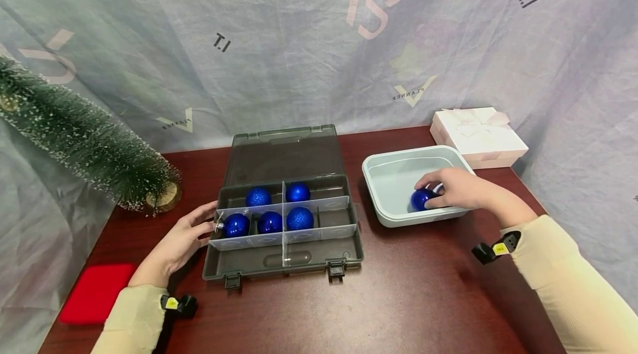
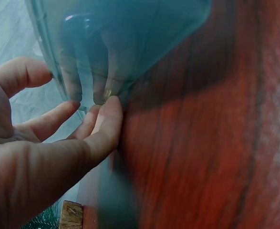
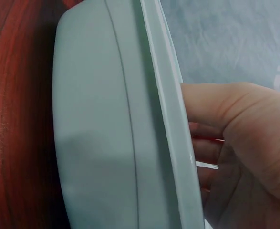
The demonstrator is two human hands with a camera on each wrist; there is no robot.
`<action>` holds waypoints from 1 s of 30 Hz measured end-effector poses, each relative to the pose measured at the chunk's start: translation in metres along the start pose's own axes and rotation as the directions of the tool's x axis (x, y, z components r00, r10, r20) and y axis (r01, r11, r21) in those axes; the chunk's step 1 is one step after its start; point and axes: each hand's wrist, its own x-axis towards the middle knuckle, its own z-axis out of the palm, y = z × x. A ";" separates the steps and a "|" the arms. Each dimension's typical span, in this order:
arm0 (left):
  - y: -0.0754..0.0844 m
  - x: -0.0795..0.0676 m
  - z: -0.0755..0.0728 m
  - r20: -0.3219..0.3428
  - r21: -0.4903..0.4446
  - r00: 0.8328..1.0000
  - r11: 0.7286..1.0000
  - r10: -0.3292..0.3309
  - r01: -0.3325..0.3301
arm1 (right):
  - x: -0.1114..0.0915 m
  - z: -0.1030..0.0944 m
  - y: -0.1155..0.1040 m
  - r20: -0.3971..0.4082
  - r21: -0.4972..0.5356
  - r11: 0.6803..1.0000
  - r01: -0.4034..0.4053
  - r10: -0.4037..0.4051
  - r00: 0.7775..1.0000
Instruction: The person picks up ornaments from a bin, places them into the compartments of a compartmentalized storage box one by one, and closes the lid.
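Observation:
My right hand [image 1: 458, 190] reaches into a pale blue-green plastic basin [image 1: 394, 218] and grips a shiny blue Christmas ball [image 1: 420, 199] inside it. In the right wrist view the basin wall [image 3: 97, 119] hides the ball and the fingertips. My left hand [image 1: 181, 240] touches the left side of a grey translucent divided case [image 1: 244, 272], fingers loosely extended. Its lid [image 1: 284, 157] is tilted back. Blue balls lie in the case: a glittery one [image 1: 258, 196] and a matte one [image 1: 298, 192] in the back row, two shiny ones [image 1: 236, 225] and a glittery one [image 1: 300, 219] in the middle row.
A white gift box [image 1: 480, 135] with a bow stands behind the basin at the right. At the left are a small frosted artificial tree [image 1: 94, 138] on a wooden base and a red flat item [image 1: 97, 293]. A printed cloth backdrop [image 1: 279, 55] hangs behind the table [image 1: 319, 315].

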 end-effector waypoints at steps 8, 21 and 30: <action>0.000 0.000 0.000 0.000 -0.001 1.000 1.000 0.002 -0.002 | -0.001 0.007 -0.002 -0.178 0.066 0.996 0.061 -0.049 0.983; 0.000 0.000 0.000 -0.003 0.020 1.000 1.000 -0.019 0.019 | 0.001 0.025 -0.018 -0.441 0.220 0.966 0.137 -0.027 0.897; 0.000 0.000 0.000 -0.004 0.008 1.000 1.000 -0.012 0.012 | 0.007 0.031 -0.041 -0.507 0.316 0.924 0.217 -0.028 0.861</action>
